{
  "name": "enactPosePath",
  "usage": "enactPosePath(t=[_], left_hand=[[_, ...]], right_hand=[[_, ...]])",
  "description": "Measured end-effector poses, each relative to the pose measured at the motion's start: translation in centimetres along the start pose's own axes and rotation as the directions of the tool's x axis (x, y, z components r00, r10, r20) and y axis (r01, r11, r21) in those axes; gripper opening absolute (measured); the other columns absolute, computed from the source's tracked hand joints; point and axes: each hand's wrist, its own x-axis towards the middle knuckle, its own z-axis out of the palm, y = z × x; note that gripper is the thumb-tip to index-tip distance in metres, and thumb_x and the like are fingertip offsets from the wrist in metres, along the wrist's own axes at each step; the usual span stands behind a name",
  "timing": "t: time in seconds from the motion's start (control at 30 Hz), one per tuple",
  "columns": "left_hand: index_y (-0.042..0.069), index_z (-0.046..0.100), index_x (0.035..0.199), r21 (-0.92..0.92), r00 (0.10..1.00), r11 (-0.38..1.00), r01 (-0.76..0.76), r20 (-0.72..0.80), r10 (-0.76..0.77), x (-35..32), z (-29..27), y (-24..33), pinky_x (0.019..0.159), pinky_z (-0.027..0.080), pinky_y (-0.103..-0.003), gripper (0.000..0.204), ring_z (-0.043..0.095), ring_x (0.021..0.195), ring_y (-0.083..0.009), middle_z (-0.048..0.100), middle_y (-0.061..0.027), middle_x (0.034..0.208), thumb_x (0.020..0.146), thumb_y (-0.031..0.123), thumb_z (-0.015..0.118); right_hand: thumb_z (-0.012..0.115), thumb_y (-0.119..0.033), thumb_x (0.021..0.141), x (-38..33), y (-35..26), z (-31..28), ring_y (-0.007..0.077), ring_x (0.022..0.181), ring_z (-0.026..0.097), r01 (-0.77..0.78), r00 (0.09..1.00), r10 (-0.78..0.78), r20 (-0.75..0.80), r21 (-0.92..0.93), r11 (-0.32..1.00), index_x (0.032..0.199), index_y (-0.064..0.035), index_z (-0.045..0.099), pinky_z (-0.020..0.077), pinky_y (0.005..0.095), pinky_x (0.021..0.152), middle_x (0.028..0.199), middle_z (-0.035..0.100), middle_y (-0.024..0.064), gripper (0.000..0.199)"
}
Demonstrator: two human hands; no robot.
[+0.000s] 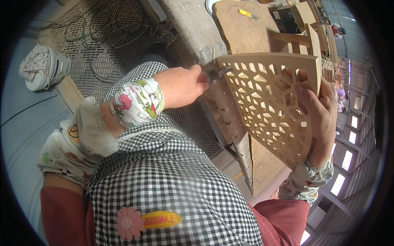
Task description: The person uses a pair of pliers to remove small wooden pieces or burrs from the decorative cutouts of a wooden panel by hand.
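A pale wooden panel (269, 63), pierced with many irregular openings, stands tilted on edge over the workbench. My right hand (320, 106) is closed around its right side, with the thumb on the near face and a fingertip showing through an opening. At the panel's upper left corner, my left hand (184, 85) is closed in a pinch. A short, dark, thin tool (219, 74) extends from those fingers to the panel's edge; its exact kind is too blurred to tell.
On the brown board (230, 26) covering the bench lies a yellow utility knife (247, 14). Wooden pieces (301, 39) stand behind the panel. At the left are a white bucket (57, 67) and loose cables (88, 41) on slatted floor mats (123, 16).
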Motion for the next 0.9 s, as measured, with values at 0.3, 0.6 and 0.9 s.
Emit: enactPosePath(t=[0.3, 0.6, 0.9], left_hand=[[-0.001, 0.057, 0.115, -0.058, 0.975, 0.987, 0.153, 0.172, -0.141, -4.7, 0.1, -0.9, 0.068, 0.055, -0.046, 0.045, 0.071, 0.071, -0.0354, 0.070, -0.0192, 0.081, 0.110, 0.044, 0.052], [-0.003, 0.057, 0.120, -0.168, 0.945, 0.963, 0.212, 0.287, -0.158, -0.3, 0.3, 1.8, 0.069, 0.058, -0.041, 0.049, 0.073, 0.081, -0.0305, 0.069, -0.0184, 0.085, 0.111, 0.044, 0.048], [-0.008, 0.057, 0.123, -0.013, 0.979, 0.997, 0.071, 0.195, -0.067, 0.1, 1.5, -0.5, 0.086, 0.058, -0.050, 0.057, 0.074, 0.093, -0.0454, 0.073, -0.0295, 0.103, 0.109, 0.046, 0.047]], right_hand=[[0.075, -0.022, 0.092, 0.7, 1.9, -0.6, 0.0041, 0.070, 0.055, -0.025, 1.000, 0.026, -0.007, 0.126, 0.992, 0.117, 0.0093, 0.073, 0.0410, 0.0210, 0.063, 0.084, 0.068, 0.0002, 0.040], [0.075, -0.023, 0.091, 0.6, 1.9, -0.5, 0.0047, 0.069, 0.055, 0.010, 1.000, -0.012, 0.023, 0.117, 0.993, 0.117, 0.0088, 0.073, 0.0410, 0.0222, 0.063, 0.083, 0.068, 0.0008, 0.041], [0.075, -0.025, 0.090, 0.9, 2.2, -0.3, 0.0051, 0.067, 0.055, -0.007, 1.000, 0.010, -0.021, 0.113, 0.994, 0.115, 0.0077, 0.074, 0.0401, 0.0222, 0.062, 0.078, 0.067, 0.0016, 0.041]])
